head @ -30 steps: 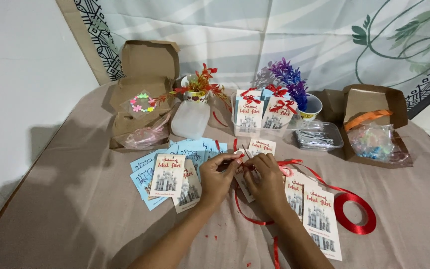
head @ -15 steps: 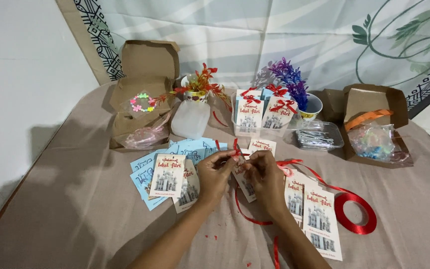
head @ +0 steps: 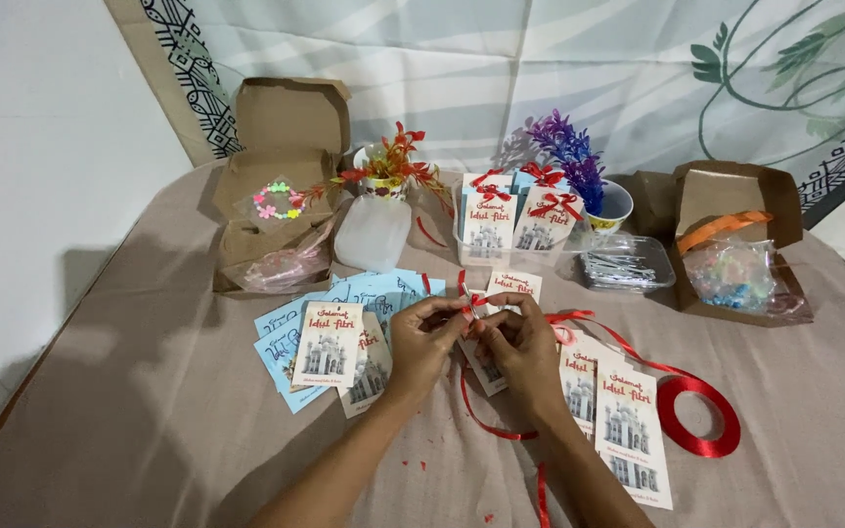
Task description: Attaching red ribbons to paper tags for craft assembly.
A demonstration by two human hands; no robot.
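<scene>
My left hand (head: pixel 421 340) and my right hand (head: pixel 520 344) meet over the middle of the cloth-covered table (head: pixel 149 420). Between their fingertips they pinch a thin red ribbon (head: pixel 468 303), bent into a small loop, over a white card (head: pixel 486 370) with a building picture. A length of ribbon trails from under my hands toward me. To the left lies a fan of blue and white cards (head: pixel 330 337). Two more picture cards (head: pixel 628 420) lie at the right, next to a red ribbon coil (head: pixel 701 430).
An open brown box (head: pixel 281 181) with plastic bags stands back left, another open box (head: pixel 735 244) with a bag back right. Between them are a clear tray of cards with red bows (head: pixel 515 220), red and purple artificial plants, a white bottle (head: pixel 372 233) and a clear container (head: pixel 626 264).
My fingers have worked the ribbon slightly at the card's top; the loop sits a little higher. Hands stay in the same place.
</scene>
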